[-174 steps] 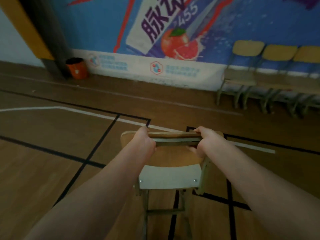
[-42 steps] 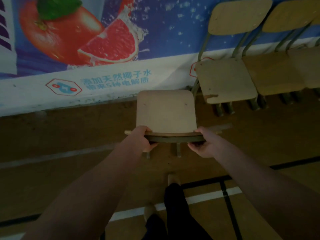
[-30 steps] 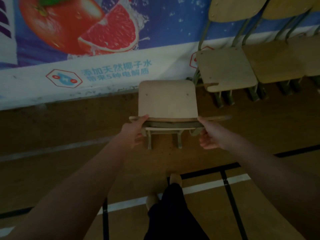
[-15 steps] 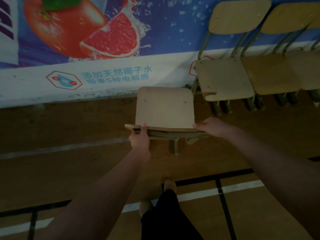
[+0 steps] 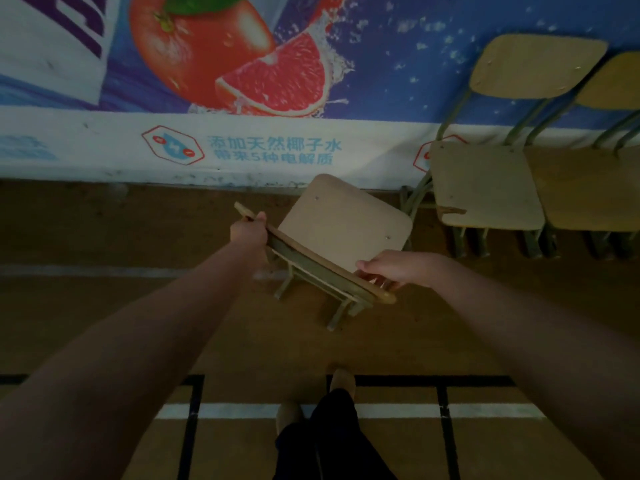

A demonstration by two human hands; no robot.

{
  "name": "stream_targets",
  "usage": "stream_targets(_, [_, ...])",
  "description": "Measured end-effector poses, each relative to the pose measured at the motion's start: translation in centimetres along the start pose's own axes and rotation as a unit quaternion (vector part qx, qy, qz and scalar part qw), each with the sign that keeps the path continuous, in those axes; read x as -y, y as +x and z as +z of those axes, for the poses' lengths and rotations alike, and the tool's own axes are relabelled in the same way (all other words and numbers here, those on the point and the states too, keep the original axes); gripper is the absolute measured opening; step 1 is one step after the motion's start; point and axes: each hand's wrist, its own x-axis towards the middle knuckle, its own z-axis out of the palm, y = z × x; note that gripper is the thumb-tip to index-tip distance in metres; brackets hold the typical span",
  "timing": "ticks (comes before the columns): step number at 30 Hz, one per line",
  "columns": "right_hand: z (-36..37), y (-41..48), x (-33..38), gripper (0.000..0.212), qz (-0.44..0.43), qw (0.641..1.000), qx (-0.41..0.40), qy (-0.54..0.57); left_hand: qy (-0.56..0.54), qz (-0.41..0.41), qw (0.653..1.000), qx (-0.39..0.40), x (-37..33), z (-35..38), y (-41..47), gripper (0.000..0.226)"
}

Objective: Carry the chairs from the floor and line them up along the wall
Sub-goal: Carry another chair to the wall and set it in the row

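I hold a small wooden chair [image 5: 343, 225] with green metal legs by the top edge of its backrest. My left hand [image 5: 248, 232] grips the backrest's far-left end and my right hand [image 5: 393, 268] grips its near-right end. The chair is twisted, its seat pointing toward the wall and toward the row on the right. Its legs are close above or on the floor; I cannot tell which. Two matching chairs stand against the wall at the right, the nearer chair [image 5: 485, 188] just right of mine and a second chair [image 5: 588, 188] beside it.
The wall [image 5: 263, 147] carries a blue banner with a grapefruit picture and a white lower strip. Wooden gym floor [image 5: 104, 230] with black and white court lines lies under me. My feet [image 5: 341, 381] stand close behind the chair.
The chair has turned clockwise as seen from above: my left hand moved forward toward the wall, my right hand pulled back. The chair sat square to the wall before.
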Motion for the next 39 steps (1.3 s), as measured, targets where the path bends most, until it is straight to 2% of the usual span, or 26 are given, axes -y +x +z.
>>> stream_targets(4, [2.7, 1.4, 1.7, 0.044, -0.007, 0.997, 0.042, 0.064, 0.023, -0.034, 0.999, 0.005, 0.2, -3.1, 1.7, 0.042])
stream_targets(8, [3.4, 1.6, 2.6, 0.036, 0.001, 0.998, 0.048, 0.043, 0.038, -0.037, 0.998, 0.045, 0.2, -4.7, 2.3, 0.043])
stream_targets(10, [3.4, 1.4, 2.8, 0.032, 0.004, 0.998, 0.064, 0.009, 0.051, -0.029, 0.997, 0.054, 0.1, -4.8, 1.2, 0.043])
stream_targets(15, [4.1, 1.0, 3.7, 0.038, -0.031, 0.989, 0.044, -0.141, 0.091, -0.001, 0.99, 0.108, 1.2, -6.4, -0.8, 0.046])
stream_targets(17, [3.1, 0.9, 4.1, 0.04, -0.045, 0.981, 0.047, -0.181, 0.135, 0.002, 0.984, 0.115, 0.8, -7.2, -1.3, 0.03])
stream_targets(19, [1.3, 1.0, 4.7, 0.043, -0.05, 0.976, 0.04, -0.209, 0.159, -0.011, 0.981, 0.115, 0.0, -7.9, -1.3, 0.025])
stream_targets(21, [-0.8, 0.9, 5.4, 0.043, -0.062, 0.97, 0.013, -0.236, 0.149, -0.011, 0.984, 0.094, -0.8, -8.2, -1.5, 0.023])
stream_targets(25, [-5.6, 0.3, 5.6, 0.03, -0.123, 0.951, -0.036, -0.28, 0.063, -0.006, 0.997, 0.033, -1.6, -6.7, -3.6, 0.011])
stream_targets(28, [-8.6, -0.3, 4.5, 0.02, -0.143, 0.936, -0.044, -0.318, 0.025, -0.034, 0.999, -0.014, -0.1, -4.9, -5.4, 0.011])
stream_targets(31, [-11.6, -0.4, 3.9, 0.02, -0.151, 0.924, -0.054, -0.348, -0.007, -0.065, 0.997, -0.047, 2.4, -2.7, -8.1, 0.013])
stream_targets(35, [-11.7, -0.4, 5.0, 0.025, -0.185, 0.902, -0.049, -0.388, -0.02, -0.09, 0.994, -0.055, 5.6, -1.2, -11.0, 0.013])
stream_targets(39, [-8.7, -0.3, 8.8, 0.026, -0.24, 0.863, -0.026, -0.444, -0.048, -0.084, 0.992, -0.083, 6.6, -2.8, -12.1, 0.03])
